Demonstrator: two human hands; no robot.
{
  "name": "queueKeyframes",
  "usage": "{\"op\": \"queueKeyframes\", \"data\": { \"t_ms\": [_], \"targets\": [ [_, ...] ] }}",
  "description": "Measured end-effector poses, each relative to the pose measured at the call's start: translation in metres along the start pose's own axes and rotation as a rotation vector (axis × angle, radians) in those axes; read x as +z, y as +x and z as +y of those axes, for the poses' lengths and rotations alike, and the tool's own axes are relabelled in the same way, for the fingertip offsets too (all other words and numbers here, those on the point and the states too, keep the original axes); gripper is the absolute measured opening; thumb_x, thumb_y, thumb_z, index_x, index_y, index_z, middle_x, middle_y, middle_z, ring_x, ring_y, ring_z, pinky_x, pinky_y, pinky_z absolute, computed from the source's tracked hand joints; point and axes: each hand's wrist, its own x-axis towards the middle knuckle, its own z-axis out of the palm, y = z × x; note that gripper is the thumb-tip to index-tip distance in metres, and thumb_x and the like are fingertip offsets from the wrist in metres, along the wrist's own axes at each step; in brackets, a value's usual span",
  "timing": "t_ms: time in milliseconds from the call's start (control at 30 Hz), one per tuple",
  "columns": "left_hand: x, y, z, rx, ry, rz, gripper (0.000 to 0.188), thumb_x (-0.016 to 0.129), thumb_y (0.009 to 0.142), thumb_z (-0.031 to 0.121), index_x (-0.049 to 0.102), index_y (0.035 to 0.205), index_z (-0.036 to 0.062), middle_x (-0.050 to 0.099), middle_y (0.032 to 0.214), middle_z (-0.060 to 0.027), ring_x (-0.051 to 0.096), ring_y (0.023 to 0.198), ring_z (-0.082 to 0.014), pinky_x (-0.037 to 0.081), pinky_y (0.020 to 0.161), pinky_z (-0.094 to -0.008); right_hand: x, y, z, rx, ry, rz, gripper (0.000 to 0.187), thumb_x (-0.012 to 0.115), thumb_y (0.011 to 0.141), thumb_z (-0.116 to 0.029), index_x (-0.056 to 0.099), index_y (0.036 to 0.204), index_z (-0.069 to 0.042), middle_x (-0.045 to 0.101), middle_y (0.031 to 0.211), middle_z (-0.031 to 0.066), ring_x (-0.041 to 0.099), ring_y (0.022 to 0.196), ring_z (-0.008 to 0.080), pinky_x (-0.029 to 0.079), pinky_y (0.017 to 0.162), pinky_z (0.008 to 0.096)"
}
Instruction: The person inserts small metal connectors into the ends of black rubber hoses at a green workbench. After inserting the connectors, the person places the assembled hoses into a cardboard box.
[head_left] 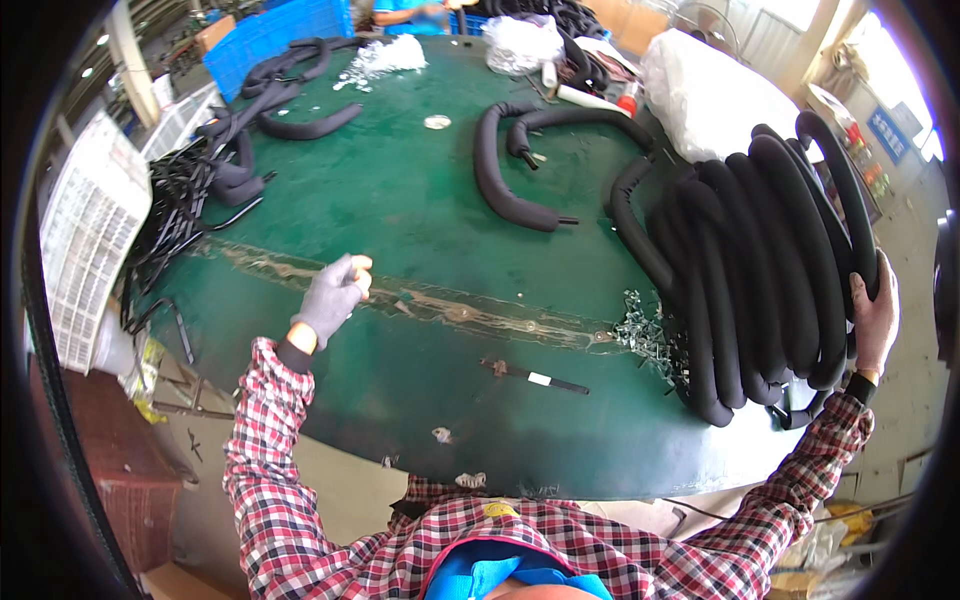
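Note:
My right hand [876,322], in a grey glove, grips the outermost black foam-covered tube [852,215] at the right side of a large pile. The pile of bent black foam tubes [745,270] rests on the green table [400,205], its loops lying side by side. My left hand [333,298], gloved with bare fingertips, hovers over the left part of the table beside a strip of clear tape [470,312]. Its fingers are loosely bent and apart, with nothing visible in them. A thin black strip with a white label [540,379] lies between my hands.
Small metal clips [643,330] are scattered left of the pile. Loose foam tubes [500,180] lie at mid-table. Thin black rods [190,215] heap at the left edge by a white crate [92,240]. A large white bag [715,90] stands behind the pile. Another person [415,15] is at the far side.

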Motion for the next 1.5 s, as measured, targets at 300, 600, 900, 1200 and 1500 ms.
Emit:
{"op": "queueKeyframes", "data": {
  "t_ms": [300,600,900,1200,1500],
  "targets": [
    [0.197,0.187,0.094,0.841,1.024,-0.164,0.081,0.073,0.082,0.047,0.046,0.146,0.0066,0.055,0.14,-0.0156,0.052,0.128,-0.0287,0.037,0.112,-0.0385,-0.005,-0.005,-0.033,0.021,-0.194,0.005,0.051,0.067,0.096,-0.028,0.054,0.141,-0.008,0.062,0.133,0.0149,0.061,0.121,0.0281,0.046,0.104,0.0362],
    [0.149,0.121,0.147,1.013,1.184,0.099,0.045,0.081,0.074,0.033,0.059,0.108,0.012,0.067,0.089,-0.0055,0.068,0.087,-0.0237,0.051,0.077,-0.0393,-0.009,-0.013,-0.048,-0.005,-0.101,0.064,0.051,0.067,0.095,-0.036,0.056,0.137,-0.01,0.063,0.128,0.0157,0.064,0.116,0.0301,0.05,0.098,0.0378],
    [-0.016,-0.179,0.223,0.801,1.091,0.419,0.051,0.072,0.081,0.005,0.057,0.13,0.0046,0.068,0.109,-0.0173,0.068,0.096,-0.0366,0.053,0.083,-0.0409,-0.043,-0.081,-0.118,-0.327,0.609,0.38,0.034,0.063,0.094,-0.023,0.067,0.12,-0.003,0.069,0.118,0.0122,0.065,0.11,0.0266,0.05,0.098,0.0371],
    [0.001,-0.453,0.156,0.328,1.383,0.262,0.06,0.078,0.074,0.017,0.057,0.127,-0.0005,0.065,0.105,-0.0223,0.064,0.087,-0.0432,0.051,0.077,-0.0499,-0.116,-0.29,-0.428,-0.621,2.068,-0.57,0.023,0.056,0.096,-0.032,0.06,0.105,-0.011,0.061,0.074,0.0165,0.063,0.069,0.036,0.052,0.061,0.0438],
    [0.119,-0.379,0.03,0.092,0.324,0.047,0.061,0.074,0.078,0.01,0.053,0.135,0.007,0.066,0.103,-0.0204,0.067,0.089,-0.0332,0.052,0.081,-0.0404,-0.022,-0.316,-0.325,-0.358,1.227,-0.354,0.024,0.071,0.085,-0.033,0.068,0.097,-0.013,0.067,0.085,0.0102,0.067,0.08,0.0311,0.055,0.07,0.0406]
  ]
}}
